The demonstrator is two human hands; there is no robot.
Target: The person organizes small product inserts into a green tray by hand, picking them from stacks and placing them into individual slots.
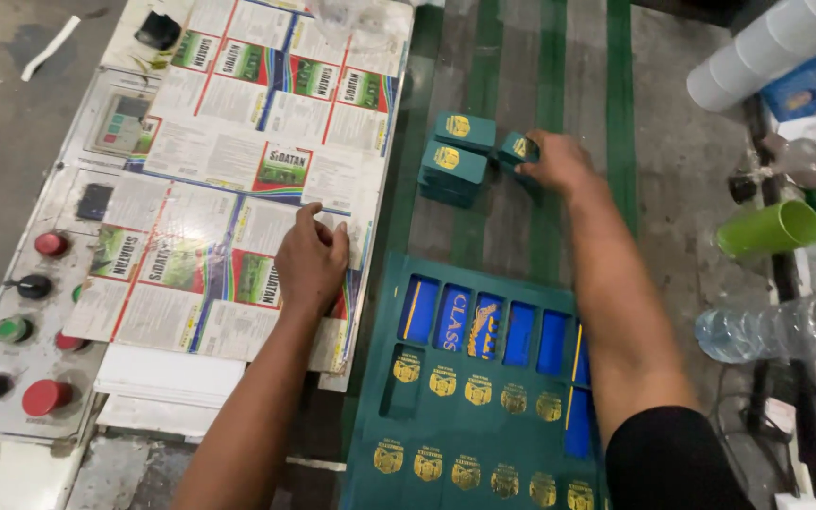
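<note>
Teal card stock dominates the head view. Your right hand [559,162] is stretched far forward, fingers curled around a small teal card [519,148] stamped with a gold emblem; the grip is partly closed, and only the card's near-left corner shows past the fingertips. Immediately to the left of that hand, and touching or nearly touching the held piece, stands a stack of teal cards [453,168], with one more card [466,128] lying just beyond it. The stack's long axis runs roughly across your line of reach, slightly tilted, so it lies sideways to the right hand rather than ahead of it. The right hand is clearly the nearer of the two to this stack.

Your left hand [312,262] lies palm down, fingers spread and flat, holding nothing; it presses on a pile of printed label sheets [238,151] that covers the machine top. The teal cards lie forward and to the right of this hand, well apart from it.

Between your forearms, close to your body, a large teal die-cut sheet [469,406] rests on the desk [672,189], with blue showing through its punched windows and rows of gold emblems below. Red and green push buttons [46,397] sit left of the left hand.
</note>
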